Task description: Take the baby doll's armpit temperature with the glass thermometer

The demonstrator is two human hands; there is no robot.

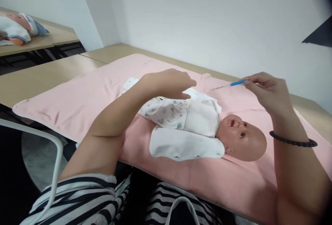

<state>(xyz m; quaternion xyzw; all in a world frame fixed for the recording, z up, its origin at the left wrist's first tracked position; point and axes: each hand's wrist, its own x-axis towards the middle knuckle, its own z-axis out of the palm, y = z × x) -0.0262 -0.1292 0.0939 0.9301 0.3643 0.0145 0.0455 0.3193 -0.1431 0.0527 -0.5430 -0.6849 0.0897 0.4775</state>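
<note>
At far left I see a clothed doll (19, 26) on a separate wooden table (62, 35). Nearer, a softly creased pink sheet (77, 97) covers much of my tabletop (49, 71), below a white wall (194, 21). My left hand (173, 83), half open and empty, is over the bald doll (202, 119) lying face-up there. Rightmost, a blue-handled stick (237, 83) is pinched in my right hand (269, 92).

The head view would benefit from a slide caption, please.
Left hand over a baby doll, right hand holding a slim blue-ended stick.
</note>
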